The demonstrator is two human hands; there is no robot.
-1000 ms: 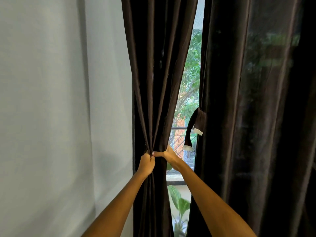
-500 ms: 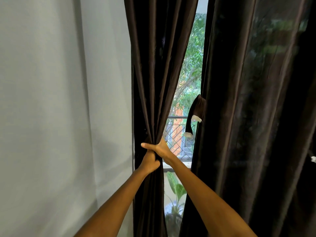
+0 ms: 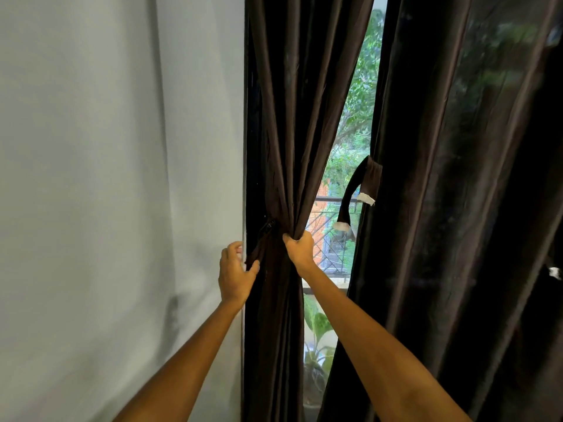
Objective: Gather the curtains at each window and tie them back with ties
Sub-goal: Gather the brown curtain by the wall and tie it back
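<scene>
The dark brown left curtain [image 3: 289, 132] hangs bunched beside the wall [image 3: 106, 178], and the right hand [image 3: 300, 248] clenches its gathered folds. The left hand [image 3: 234, 274], fingers loosely spread, touches a dark tie [image 3: 262, 242] dangling at the curtain's wall edge. Right of the gap hangs the right curtain [image 3: 457, 208], its own tie-back [image 3: 358, 190] hanging loose with white tips.

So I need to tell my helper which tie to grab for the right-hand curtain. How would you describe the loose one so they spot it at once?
Look at the bright gap of window between the two dark brown curtains. On the inner edge of the right curtain, a little above the right hand bunching the left curtain, hangs the loose tie. It is a curved strip of the same dark fabric, set apart by white tabs at both ends.
</scene>
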